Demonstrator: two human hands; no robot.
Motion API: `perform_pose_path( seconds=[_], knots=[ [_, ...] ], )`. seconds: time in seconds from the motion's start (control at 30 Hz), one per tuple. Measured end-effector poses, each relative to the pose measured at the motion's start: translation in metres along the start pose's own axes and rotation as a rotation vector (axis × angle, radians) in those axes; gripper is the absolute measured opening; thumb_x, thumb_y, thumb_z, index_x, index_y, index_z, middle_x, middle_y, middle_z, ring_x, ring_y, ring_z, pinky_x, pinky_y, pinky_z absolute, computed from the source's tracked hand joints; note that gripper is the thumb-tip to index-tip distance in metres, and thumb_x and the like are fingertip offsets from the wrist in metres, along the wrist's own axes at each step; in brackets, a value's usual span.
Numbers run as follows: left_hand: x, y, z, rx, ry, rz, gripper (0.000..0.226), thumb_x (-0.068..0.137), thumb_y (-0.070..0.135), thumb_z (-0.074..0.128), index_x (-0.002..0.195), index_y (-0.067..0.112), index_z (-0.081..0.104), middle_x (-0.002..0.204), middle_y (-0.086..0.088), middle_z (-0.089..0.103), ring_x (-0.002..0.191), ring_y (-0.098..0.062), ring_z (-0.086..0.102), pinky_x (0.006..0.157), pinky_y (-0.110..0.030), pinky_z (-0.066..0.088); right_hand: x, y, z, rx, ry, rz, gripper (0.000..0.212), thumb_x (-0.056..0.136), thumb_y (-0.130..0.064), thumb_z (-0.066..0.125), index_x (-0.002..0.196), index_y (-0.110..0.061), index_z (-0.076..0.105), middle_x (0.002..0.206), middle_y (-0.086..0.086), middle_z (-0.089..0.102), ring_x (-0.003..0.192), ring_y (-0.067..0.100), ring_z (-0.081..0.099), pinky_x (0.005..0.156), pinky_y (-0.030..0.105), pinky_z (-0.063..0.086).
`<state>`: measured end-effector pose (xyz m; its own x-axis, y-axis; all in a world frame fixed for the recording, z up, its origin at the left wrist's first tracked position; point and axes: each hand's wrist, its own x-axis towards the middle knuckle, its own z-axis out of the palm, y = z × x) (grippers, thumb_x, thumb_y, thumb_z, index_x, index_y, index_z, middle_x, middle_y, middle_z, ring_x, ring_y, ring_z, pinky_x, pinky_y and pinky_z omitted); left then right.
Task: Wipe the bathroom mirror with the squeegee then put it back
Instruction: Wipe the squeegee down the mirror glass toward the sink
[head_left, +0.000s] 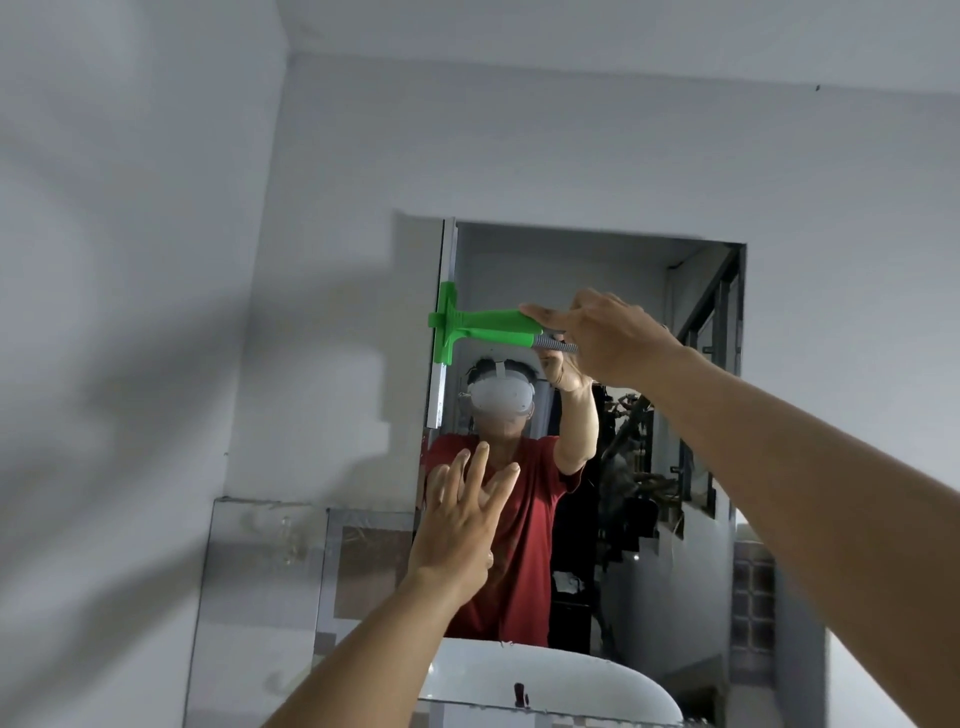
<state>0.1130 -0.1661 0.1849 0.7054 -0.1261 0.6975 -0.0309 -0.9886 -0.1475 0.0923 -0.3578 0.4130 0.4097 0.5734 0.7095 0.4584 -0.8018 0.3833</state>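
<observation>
A green squeegee (470, 326) with a long silver blade is held sideways, its blade upright along the left edge of the bathroom mirror (644, 415). My right hand (605, 338) is shut on the grey end of the handle, reaching in from the right. My left hand (462, 519) is raised in front of the mirror's lower left part, fingers spread, holding nothing; whether it touches the glass I cannot tell. The mirror reflects a person in a red shirt wearing a white headset.
A second glass panel (260, 587) leans against the wall at lower left. A white basin (550, 680) sits below the mirror. Grey walls and ceiling surround the mirror. A tiled strip (753, 597) runs down the mirror's lower right.
</observation>
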Motion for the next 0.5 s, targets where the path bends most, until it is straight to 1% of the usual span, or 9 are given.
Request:
perform_pose_path(
  seconds=[0.1, 0.23, 0.33, 0.4, 0.5],
  knots=[
    [0.000, -0.001, -0.001, -0.002, 0.003, 0.001, 0.116, 0.085, 0.020, 0.072, 0.155, 0.032, -0.020, 0.164, -0.015, -0.028, 0.152, -0.038, -0.020, 0.124, -0.055, 0.003, -0.007, 0.007, -0.003, -0.036, -0.006, 0.015, 0.076, 0.098, -0.005, 0.045, 0.154, -0.048, 0.018, 0.107, 0.008, 0.049, 0.091, 0.022, 0.046, 0.082, 0.046, 0.051],
    [0.000, 0.000, 0.000, -0.002, 0.012, -0.004, 0.117, 0.085, 0.022, 0.074, 0.156, 0.032, -0.020, 0.164, -0.016, -0.026, 0.153, -0.038, -0.018, 0.124, -0.055, 0.006, -0.029, 0.026, -0.008, -0.082, -0.033, 0.056, 0.081, 0.094, -0.001, 0.047, 0.155, -0.045, 0.018, 0.110, 0.011, 0.050, 0.102, 0.030, 0.054, 0.087, 0.050, 0.053],
    [0.000, 0.000, 0.000, -0.011, 0.023, -0.005, 0.117, 0.084, 0.020, 0.074, 0.157, 0.032, -0.017, 0.165, -0.016, -0.025, 0.153, -0.038, -0.016, 0.124, -0.055, 0.006, -0.045, 0.036, -0.011, -0.098, -0.042, 0.081, 0.074, 0.094, -0.010, 0.047, 0.155, -0.043, 0.021, 0.114, 0.013, 0.051, 0.107, 0.032, 0.054, 0.089, 0.051, 0.052],
    [0.000, 0.000, 0.001, -0.018, 0.028, -0.002, 0.117, 0.083, 0.019, 0.073, 0.157, 0.032, -0.017, 0.165, -0.015, -0.025, 0.153, -0.038, -0.016, 0.124, -0.055, 0.006, -0.052, 0.043, -0.011, -0.103, -0.034, 0.089, 0.072, 0.094, -0.014, 0.046, 0.155, -0.043, 0.022, 0.115, 0.013, 0.051, 0.106, 0.031, 0.055, 0.089, 0.051, 0.052],
    [0.000, -0.001, 0.001, -0.024, 0.043, 0.004, 0.117, 0.083, 0.019, 0.073, 0.156, 0.032, -0.017, 0.165, -0.016, -0.025, 0.153, -0.038, -0.015, 0.124, -0.055, 0.006, -0.062, 0.055, -0.009, -0.089, -0.030, 0.125, 0.077, 0.094, -0.005, 0.048, 0.155, -0.043, 0.022, 0.111, 0.011, 0.052, 0.104, 0.031, 0.056, 0.086, 0.051, 0.054]
  ],
)
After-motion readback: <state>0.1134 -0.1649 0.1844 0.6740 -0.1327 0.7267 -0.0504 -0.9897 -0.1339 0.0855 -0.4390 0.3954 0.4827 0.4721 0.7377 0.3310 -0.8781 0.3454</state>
